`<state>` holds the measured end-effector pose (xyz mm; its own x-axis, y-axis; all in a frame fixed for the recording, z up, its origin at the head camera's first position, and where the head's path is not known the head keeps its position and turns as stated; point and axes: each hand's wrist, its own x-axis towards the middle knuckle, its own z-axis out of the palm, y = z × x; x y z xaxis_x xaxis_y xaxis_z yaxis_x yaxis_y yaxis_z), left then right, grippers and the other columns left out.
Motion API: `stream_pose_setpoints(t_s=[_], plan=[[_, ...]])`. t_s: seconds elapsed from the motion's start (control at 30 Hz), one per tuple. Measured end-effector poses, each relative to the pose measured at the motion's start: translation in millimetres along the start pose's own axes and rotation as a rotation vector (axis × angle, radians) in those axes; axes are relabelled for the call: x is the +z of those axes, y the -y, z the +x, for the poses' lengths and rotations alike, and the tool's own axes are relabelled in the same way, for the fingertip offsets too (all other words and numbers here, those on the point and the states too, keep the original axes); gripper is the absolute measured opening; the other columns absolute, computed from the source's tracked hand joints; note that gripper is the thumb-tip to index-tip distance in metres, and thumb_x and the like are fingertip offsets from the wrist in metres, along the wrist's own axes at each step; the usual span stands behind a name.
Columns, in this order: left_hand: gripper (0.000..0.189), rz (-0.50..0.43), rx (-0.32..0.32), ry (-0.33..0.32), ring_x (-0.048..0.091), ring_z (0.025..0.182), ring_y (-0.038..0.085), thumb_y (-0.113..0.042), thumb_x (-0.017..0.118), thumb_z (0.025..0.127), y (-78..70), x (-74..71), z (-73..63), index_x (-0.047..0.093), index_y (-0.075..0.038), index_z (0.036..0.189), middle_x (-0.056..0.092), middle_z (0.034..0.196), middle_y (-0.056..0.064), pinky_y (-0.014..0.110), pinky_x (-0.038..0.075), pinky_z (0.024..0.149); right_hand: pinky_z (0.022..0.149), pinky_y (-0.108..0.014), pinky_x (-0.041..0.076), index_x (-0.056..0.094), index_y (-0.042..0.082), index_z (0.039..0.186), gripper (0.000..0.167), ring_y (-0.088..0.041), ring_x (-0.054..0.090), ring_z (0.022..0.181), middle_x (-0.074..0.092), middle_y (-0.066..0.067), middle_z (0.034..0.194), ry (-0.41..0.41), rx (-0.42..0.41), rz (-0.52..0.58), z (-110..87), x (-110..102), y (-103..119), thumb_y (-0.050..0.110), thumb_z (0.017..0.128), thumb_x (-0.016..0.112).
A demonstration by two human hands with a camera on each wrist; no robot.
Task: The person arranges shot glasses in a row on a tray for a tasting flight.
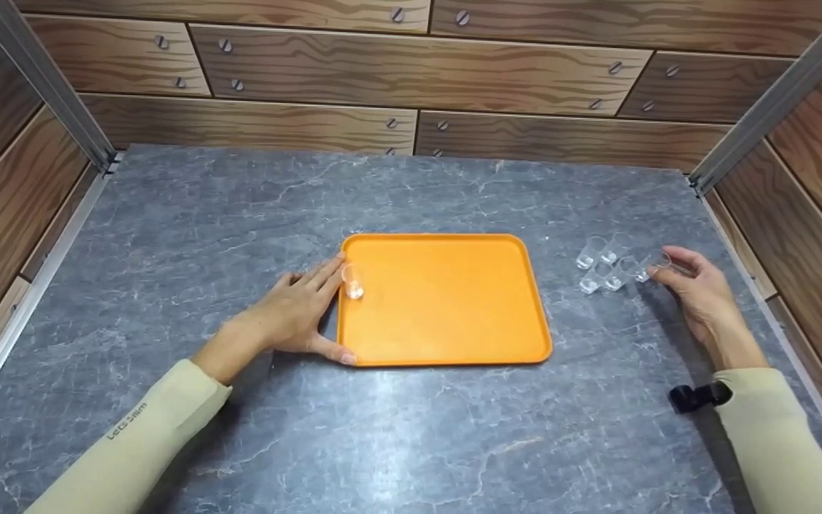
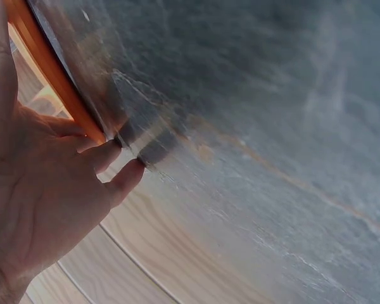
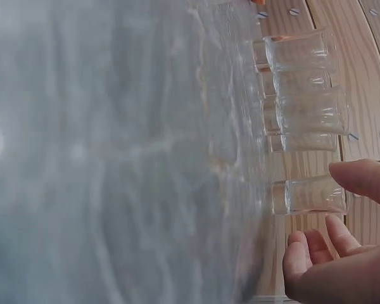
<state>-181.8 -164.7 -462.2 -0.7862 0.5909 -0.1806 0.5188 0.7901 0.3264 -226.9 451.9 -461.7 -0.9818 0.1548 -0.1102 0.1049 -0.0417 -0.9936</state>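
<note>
An orange tray (image 1: 447, 300) lies on the table. Along its left edge rests my left hand (image 1: 297, 310), fingers straight and spread, thumb on the near left corner; in the left wrist view the fingertips (image 2: 130, 180) reach down beside the tray's side. One clear shot glass (image 1: 354, 283) stands upright on the tray, close to that hand. At the right, my right hand (image 1: 703, 293) has thumb and fingers around a shot glass (image 3: 310, 195) near its rim, upright on the table. Several more shot glasses (image 1: 600, 265) stand in two rows just left of it.
The grey marbled table (image 1: 411, 435) runs back to a wood-patterned wall (image 1: 411, 71). Metal posts (image 1: 775, 100) and side panels bound it left and right. A black strap device (image 1: 700, 395) sits on the right wrist.
</note>
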Motion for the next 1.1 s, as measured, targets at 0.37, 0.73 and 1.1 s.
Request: stream_pose_setpoints(t_s=[0.37, 0.73, 1.1], plan=[[0.142, -0.013, -0.002, -0.005, 0.019, 0.163, 0.045, -0.084, 0.078, 0.081, -0.1, -0.1, -1.3, 0.011, 0.001, 0.174, 0.006, 0.181, 0.022, 0.073, 0.025, 0.122, 0.085, -0.013, 0.052, 0.076, 0.014, 0.112, 0.023, -0.003, 0.066, 0.097, 0.071, 0.008, 0.110, 0.032, 0.006, -0.007, 3.8, -2.4, -0.1, -0.005, 0.099, 0.077], [0.142, -0.015, 0.008, -0.023, 0.021, 0.163, 0.043, -0.084, 0.078, 0.081, 0.4, -0.2, -3.3, 0.012, 0.001, 0.174, 0.008, 0.181, 0.022, 0.073, 0.028, 0.120, 0.082, -0.017, 0.058, 0.076, 0.008, 0.111, 0.022, -0.006, 0.071, 0.090, 0.076, 0.003, 0.105, 0.036, 0.017, 0.132, 2.6, -4.4, 2.3, -0.011, 0.099, 0.074], [0.142, -0.007, 0.005, -0.013, 0.019, 0.164, 0.042, -0.084, 0.077, 0.081, 0.7, 0.7, -1.2, 0.011, 0.001, 0.174, 0.008, 0.180, 0.022, 0.073, 0.028, 0.120, 0.079, -0.019, 0.060, 0.076, 0.005, 0.107, 0.020, -0.009, 0.073, 0.086, 0.075, -0.001, 0.099, -0.004, -0.021, 0.190, -3.6, -1.3, 5.7, -0.013, 0.098, 0.073]])
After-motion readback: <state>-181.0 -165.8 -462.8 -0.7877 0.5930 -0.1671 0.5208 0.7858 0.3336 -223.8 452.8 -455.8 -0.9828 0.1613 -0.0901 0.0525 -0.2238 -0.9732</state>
